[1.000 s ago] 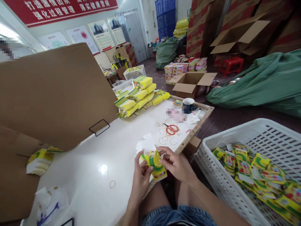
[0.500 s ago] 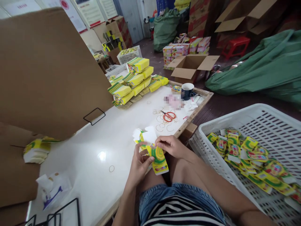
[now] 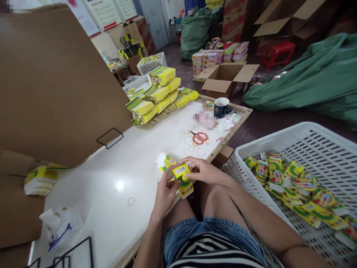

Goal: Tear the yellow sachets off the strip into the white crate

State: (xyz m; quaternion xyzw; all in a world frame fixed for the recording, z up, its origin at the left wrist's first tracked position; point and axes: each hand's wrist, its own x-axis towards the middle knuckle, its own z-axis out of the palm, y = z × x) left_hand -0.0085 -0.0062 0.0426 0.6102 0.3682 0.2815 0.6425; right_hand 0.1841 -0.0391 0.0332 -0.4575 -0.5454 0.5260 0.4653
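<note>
A small yellow-and-green carton [image 3: 186, 190] is held over the table's front edge, its barcode panel facing up. My left hand [image 3: 166, 188] grips its left side between thumb and fingers. From the right, my right hand [image 3: 203, 172] has its curled fingers on the top end of the same carton, covering part of it. Just behind the hands, more yellow printed cartons with white flaps [image 3: 162, 160] lie on the white table [image 3: 106, 208], partly hidden by my left hand.
Right of me stands a white plastic basket [image 3: 240, 152] holding several small cartons. On the table are red-handled scissors [image 3: 200, 137], rubber bands, a dark mug [image 3: 221, 108], stacked yellow carton bundles [image 3: 156, 98] and a tissue pack [image 3: 60, 227]. A large cardboard sheet [image 3: 64, 82] rises at left.
The carton has turned in my hands, so the barcode panel now shows where a white flap stood up. My right hand's fingers have moved over its top end.
</note>
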